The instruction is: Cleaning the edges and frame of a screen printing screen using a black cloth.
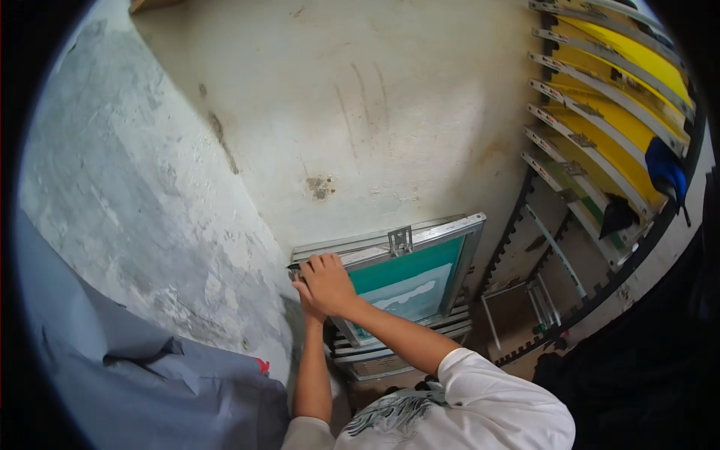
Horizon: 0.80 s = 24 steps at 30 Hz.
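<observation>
An aluminium-framed printing screen (413, 261) with green mesh stands tilted before me; a paler panel with a white smear fills its lower part. My right hand (331, 286) is closed over its upper left corner, fingers bent across the top rail. Behind it, my left hand (313, 308) meets the same corner, mostly covered by the right, so its grip is hidden. A small dark object (293, 266) pokes out beside the fingers; what it is cannot be made out. A slotted metal bracket (400, 242) sits midway along the top rail.
More metal frames (379, 241) lean behind the screen against the stained wall (360, 129). At right, a notched black rack (596, 308) holds several yellow-mesh screens (607, 129), with blue cloth (666, 174) hanging from it. Grey sheeting (169, 382) bulges at lower left.
</observation>
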Each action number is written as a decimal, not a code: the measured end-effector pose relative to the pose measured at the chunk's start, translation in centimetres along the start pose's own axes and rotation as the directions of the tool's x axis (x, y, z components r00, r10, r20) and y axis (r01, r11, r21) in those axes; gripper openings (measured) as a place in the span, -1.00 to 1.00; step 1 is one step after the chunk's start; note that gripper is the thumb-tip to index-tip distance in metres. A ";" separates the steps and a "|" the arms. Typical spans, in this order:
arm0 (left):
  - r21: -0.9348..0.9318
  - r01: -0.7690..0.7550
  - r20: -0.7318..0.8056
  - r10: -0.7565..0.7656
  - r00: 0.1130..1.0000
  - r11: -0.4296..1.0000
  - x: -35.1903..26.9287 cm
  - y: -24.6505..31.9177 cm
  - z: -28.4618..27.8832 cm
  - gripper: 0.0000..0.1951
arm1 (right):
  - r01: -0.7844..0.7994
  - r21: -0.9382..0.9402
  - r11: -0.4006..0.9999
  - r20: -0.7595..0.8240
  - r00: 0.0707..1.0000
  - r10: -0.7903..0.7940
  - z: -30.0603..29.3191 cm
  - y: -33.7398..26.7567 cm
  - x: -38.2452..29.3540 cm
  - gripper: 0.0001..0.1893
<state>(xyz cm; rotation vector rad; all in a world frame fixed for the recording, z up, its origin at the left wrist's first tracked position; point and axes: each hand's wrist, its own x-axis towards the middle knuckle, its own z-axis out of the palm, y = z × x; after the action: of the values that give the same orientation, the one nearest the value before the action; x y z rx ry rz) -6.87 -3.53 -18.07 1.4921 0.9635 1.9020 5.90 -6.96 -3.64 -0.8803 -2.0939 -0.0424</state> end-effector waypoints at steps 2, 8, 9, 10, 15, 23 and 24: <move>-0.114 0.076 -0.007 -0.077 0.997 0.991 -0.3 -0.4 -0.1 -0.41 | 0.006 -0.016 1.000 0.041 0.999 -0.005 0.5 -0.4 0.1 -0.52; 0.065 0.189 -0.015 -0.189 0.982 0.980 -0.9 1.4 -0.8 -0.35 | -0.040 -0.199 0.979 0.127 0.990 0.066 -2.7 1.9 -0.9 -0.36; -0.052 0.174 0.039 -0.172 0.984 0.983 -0.5 1.7 -0.7 -0.31 | -0.074 -0.228 0.971 0.143 0.984 0.109 -3.5 2.2 -1.0 -0.33; 0.034 0.116 -0.009 -0.115 0.993 0.993 -0.3 1.8 -0.4 -0.30 | -0.110 -0.260 0.959 0.185 0.969 0.161 -4.3 2.7 -1.0 -0.30; -0.044 0.179 0.001 -0.179 0.984 0.983 -0.6 1.0 -0.5 -0.33 | -0.202 -0.264 0.943 0.207 0.943 0.260 -5.3 2.0 -1.2 -0.19; 0.587 -0.062 0.127 -0.017 0.992 0.807 -0.6 -0.7 -2.2 -0.26 | 0.108 -0.101 0.989 0.097 0.990 -0.098 0.3 -0.3 -0.8 -0.40; 0.419 0.010 0.098 -0.056 0.994 0.908 -0.4 -0.2 -2.1 -0.27 | 0.134 -0.071 0.988 0.095 0.987 -0.127 0.2 0.6 -0.8 -0.42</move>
<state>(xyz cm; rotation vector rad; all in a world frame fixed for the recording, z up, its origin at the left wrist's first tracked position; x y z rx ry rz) -8.81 -4.16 -18.76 1.7819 1.4011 1.6350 6.43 -6.93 -4.53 -0.8023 -2.2455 -0.1569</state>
